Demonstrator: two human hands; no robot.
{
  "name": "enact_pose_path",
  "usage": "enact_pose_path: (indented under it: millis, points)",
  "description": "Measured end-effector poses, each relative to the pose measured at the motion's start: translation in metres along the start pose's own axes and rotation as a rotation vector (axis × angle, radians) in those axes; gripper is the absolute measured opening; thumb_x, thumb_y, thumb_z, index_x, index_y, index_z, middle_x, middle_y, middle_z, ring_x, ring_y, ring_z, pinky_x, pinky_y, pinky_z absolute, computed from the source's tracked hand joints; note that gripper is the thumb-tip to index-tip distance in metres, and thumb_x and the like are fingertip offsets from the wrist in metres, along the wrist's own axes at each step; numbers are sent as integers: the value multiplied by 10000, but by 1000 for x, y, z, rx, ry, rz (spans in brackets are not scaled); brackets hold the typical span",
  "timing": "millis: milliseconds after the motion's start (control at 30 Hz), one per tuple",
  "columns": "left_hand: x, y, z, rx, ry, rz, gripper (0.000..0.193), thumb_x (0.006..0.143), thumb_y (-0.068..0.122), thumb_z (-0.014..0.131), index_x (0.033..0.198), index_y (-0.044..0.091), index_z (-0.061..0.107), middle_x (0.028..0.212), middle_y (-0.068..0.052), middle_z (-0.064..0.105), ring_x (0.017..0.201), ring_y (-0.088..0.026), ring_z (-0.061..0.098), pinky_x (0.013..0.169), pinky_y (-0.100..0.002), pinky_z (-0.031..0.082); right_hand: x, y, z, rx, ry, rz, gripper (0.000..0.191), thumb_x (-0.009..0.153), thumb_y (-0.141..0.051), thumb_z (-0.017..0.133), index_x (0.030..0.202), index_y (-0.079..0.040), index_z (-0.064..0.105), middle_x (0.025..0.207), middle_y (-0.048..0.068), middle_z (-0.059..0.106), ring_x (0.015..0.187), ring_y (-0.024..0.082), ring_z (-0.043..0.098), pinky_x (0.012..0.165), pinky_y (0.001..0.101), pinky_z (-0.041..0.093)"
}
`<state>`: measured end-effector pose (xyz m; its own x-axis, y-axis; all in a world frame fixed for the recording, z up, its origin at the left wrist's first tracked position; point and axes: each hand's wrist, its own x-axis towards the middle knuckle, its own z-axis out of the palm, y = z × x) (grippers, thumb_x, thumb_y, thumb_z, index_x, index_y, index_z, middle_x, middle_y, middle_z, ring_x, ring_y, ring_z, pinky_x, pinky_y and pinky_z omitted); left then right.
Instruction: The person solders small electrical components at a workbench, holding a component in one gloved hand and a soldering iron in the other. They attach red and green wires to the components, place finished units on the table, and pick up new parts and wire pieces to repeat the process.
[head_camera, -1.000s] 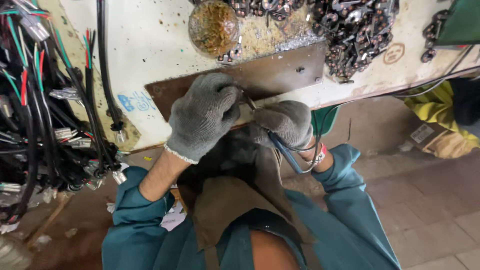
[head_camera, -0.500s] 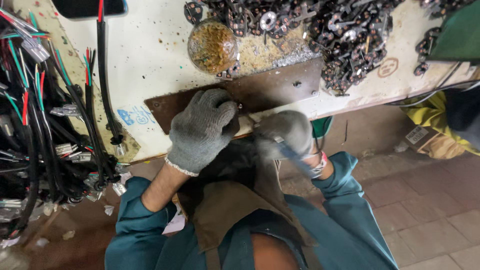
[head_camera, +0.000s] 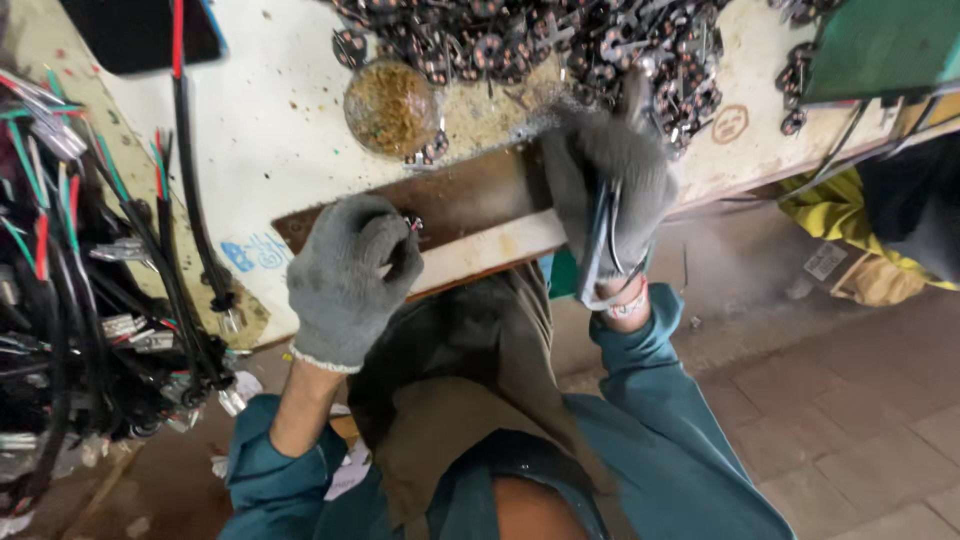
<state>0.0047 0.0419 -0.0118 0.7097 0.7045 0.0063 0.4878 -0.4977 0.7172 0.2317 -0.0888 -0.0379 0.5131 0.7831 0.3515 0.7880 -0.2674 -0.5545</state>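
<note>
White bench (head_camera: 300, 130) carried a brown metal plate (head_camera: 470, 195); a heap of small dark parts (head_camera: 560, 40) lay at 12 o'clock. Right hand (head_camera: 612, 190), gloved, closed its grip on pliers (head_camera: 600, 250). Left hand (head_camera: 350, 275) pinched a tiny wired part (head_camera: 412, 224) over the plate's 9 o'clock end.

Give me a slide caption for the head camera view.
Gloved left hand pinches a small wired part over a brown metal plate; right hand, gripping a tool, reaches the parts pile.

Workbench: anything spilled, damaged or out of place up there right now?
Yes: small dark metal parts lie in a loose heap across the white benchtop, not in a container. Wires hang tangled off its side. The brown plate looks worn.
</note>
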Motion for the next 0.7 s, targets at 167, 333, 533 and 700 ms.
enact_pose_path:
  millis: [167,333,533,700]
  points:
    - [-1,-6,3,-22,24,11,199,845,85,828,974,120,681,1080,-73,664,994,-305,678,833,-407,577,60,-8,17,16,8,-109,293,985,-2,871,1190,-54,669,1140,101,754,1005,250,779,872,324,616]
    - [-5,-12,7,27,-6,34,198,805,99,827,926,132,673,1059,-74,664,990,-309,679,809,-416,570,53,-39,2,120,279,-65,288,1044,22,815,1211,-71,600,1116,100,729,1005,249,760,835,315,634]
    - [-8,-15,8,6,11,49,202,820,108,826,952,131,676,1093,-62,660,1041,-295,674,843,-410,576,1,-41,-24,197,-273,214,331,974,-6,781,1210,-18,549,1043,174,733,837,229,731,760,320,575]
    - [-6,-12,6,-6,13,68,198,844,106,828,954,120,665,1088,-64,657,1021,-298,670,848,-410,569,-8,-46,-18,337,-150,213,295,1084,6,732,1275,-73,522,1125,156,733,911,197,765,797,281,622]
